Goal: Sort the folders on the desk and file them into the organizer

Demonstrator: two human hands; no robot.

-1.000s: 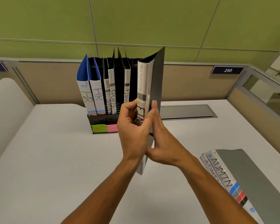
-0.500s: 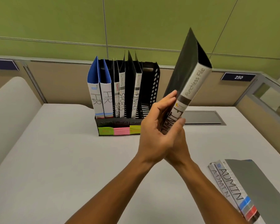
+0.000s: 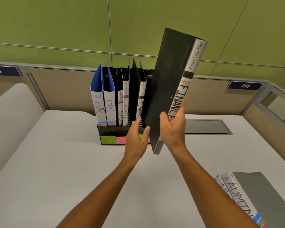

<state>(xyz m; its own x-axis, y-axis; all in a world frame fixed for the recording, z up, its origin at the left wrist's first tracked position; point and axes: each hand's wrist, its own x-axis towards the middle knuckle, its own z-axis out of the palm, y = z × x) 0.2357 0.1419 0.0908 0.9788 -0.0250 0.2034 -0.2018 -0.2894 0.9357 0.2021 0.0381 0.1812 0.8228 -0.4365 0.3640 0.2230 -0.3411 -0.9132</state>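
1. Fingers of the right hand (image 3: 174,127) curl round the lower spine of a black FINANCE folder (image 3: 169,89), thumb on the dark cover, fingertips on the white lettered spine; this hand holds the folder in the air.
2. Left hand (image 3: 136,139) is beside the folder's lower left edge with its fingers relaxed and spread, gripping nothing; whether a fingertip touches the cover I cannot tell.
3. Folder leans with its top to the right, its bottom corner hanging just below both hands, above the desk (image 3: 56,162) and just right of the organizer (image 3: 112,130).
4. Organizer, a black mesh rack, stands upright against the back partition (image 3: 59,89). From its left it holds two blue HR folders (image 3: 104,104), two SPORTS folders (image 3: 124,106) and one FINANCE folder (image 3: 141,104). The held folder covers the rack's right end, so the room left there cannot be seen.
5. Coloured labels (image 3: 113,139), green and pink, run along the organizer's front lip.
6. Right of the organizer a dark flat cable hatch (image 3: 206,126) is set in the desk top.
7. Far to the organizer's right and towards the person, grey ADMIN folders (image 3: 243,195) lie flat in a stack at the desk's near right edge.
8. Behind the organizer, above the partition, rises a green panelled wall (image 3: 56,27); partition tags (image 3: 244,85) read 249 and 250.
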